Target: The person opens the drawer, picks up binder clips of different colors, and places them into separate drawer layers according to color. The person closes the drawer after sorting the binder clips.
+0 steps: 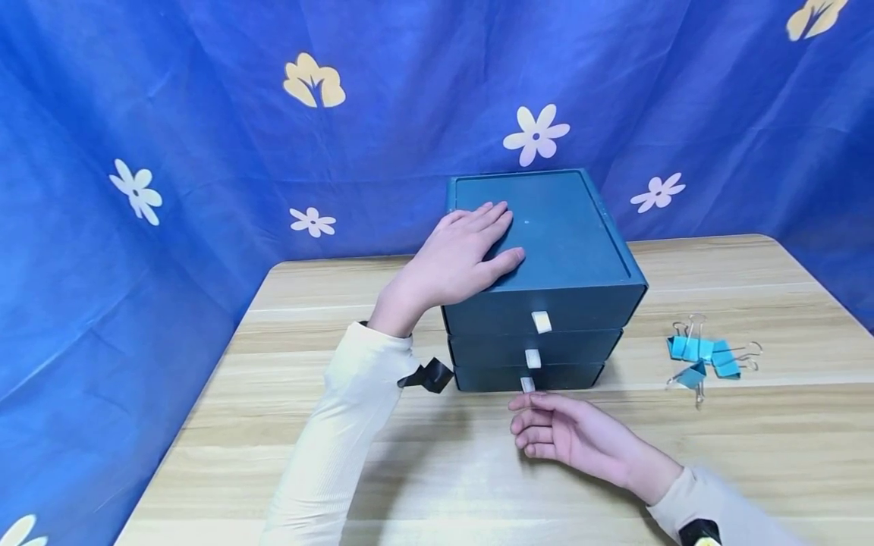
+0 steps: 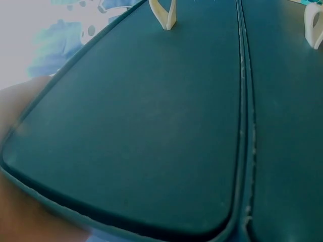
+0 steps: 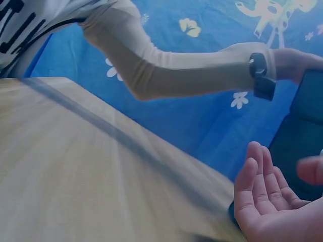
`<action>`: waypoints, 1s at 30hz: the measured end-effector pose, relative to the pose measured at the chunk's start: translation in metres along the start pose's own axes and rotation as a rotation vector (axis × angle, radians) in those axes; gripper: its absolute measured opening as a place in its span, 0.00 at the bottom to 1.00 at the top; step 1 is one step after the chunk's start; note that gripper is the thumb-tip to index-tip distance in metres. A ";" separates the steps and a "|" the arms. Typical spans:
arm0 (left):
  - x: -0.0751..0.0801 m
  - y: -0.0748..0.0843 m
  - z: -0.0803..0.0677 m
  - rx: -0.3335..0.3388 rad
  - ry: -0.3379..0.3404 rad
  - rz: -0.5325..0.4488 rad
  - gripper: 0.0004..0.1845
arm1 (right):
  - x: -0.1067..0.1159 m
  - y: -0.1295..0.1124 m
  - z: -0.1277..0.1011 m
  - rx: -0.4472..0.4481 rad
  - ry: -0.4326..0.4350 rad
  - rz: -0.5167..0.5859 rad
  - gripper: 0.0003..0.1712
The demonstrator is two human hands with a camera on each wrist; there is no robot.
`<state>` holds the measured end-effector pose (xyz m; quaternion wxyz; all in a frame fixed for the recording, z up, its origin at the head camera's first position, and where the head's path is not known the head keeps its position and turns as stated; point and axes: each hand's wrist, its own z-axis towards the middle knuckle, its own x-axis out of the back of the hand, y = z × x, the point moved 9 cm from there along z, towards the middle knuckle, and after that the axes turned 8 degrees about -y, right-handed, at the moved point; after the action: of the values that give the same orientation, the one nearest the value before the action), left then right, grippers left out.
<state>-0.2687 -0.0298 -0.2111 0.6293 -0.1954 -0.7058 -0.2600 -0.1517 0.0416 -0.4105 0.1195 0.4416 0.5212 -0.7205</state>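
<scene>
A dark teal box of three shut drawers stands on the wooden table. Each drawer front carries a white pull tab: top, middle, bottom. My left hand lies flat on the box's lid, fingers straight; the left wrist view is filled by the box's teal surface. My right hand rests palm-up on the table just in front of the bottom tab, fingers loosely curled and holding nothing. In the right wrist view its palm is open beside the box.
Several light blue binder clips lie on the table right of the box. A blue cloth with flower prints hangs behind and to both sides. The left forearm in a cream sleeve crosses the table's front left.
</scene>
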 end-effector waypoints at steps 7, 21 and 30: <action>0.000 0.000 0.000 -0.002 0.008 0.002 0.34 | 0.016 0.011 0.001 -0.011 0.069 0.065 0.23; 0.001 0.001 0.000 -0.006 0.025 -0.001 0.34 | 0.037 0.003 0.008 0.011 0.099 0.075 0.25; 0.000 0.000 0.000 -0.005 0.025 -0.011 0.34 | 0.036 0.003 0.011 0.014 0.075 0.053 0.23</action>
<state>-0.2687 -0.0304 -0.2107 0.6360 -0.1902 -0.6984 -0.2676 -0.1761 0.0409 -0.4389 0.1158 0.4826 0.5086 -0.7036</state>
